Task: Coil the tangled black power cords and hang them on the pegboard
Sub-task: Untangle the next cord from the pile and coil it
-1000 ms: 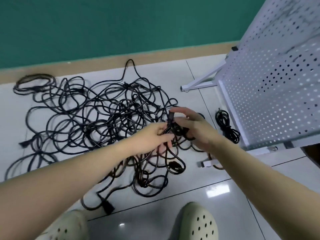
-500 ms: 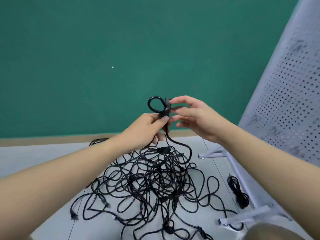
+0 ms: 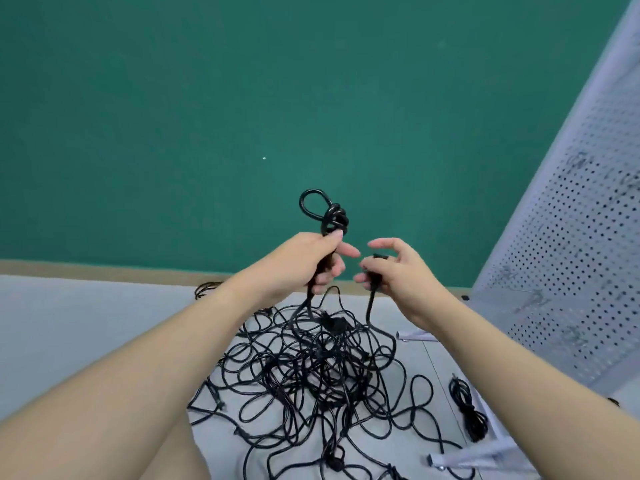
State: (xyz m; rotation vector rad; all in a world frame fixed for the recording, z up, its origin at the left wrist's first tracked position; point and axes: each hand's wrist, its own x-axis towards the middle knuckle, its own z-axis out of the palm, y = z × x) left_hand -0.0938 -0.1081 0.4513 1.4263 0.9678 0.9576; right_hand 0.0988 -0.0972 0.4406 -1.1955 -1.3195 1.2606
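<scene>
Showing the scene: a person's two bare arms reached forward from the bottom of the head view, over a pale floor [image 3: 86,323], with a green wall [image 3: 242,98] behind.
Pegboard: a white perforated pegboard [image 3: 571,254] leaned up the right edge; no cord hung on it in view, so by my judgement the task was at an early stage.
Tangle: a big heap of tangled black power cords [image 3: 311,368] lay on the floor, below and between the two hands.
Coiled cord: one small bundled cord [image 3: 467,410] lay on the floor beside the pegboard's foot, well apart from the hands.
Left hand: the left hand [image 3: 308,265] was closed around a cord lifted from the heap, fingers curled on it.
Knot: a small knot with a loop [image 3: 325,213] stood up just above the left fist.
Right hand: the right hand [image 3: 394,271] pinched a cord end [image 3: 375,277] between thumb and lower fingers, upper fingers loosely spread.
Key relation: both held strands ran nearly straight down into the heap; the knot sat up and to the left of the right hand, close but not touching, nearer the left hand. The right hand would likely need to reach across to loosen it.
</scene>
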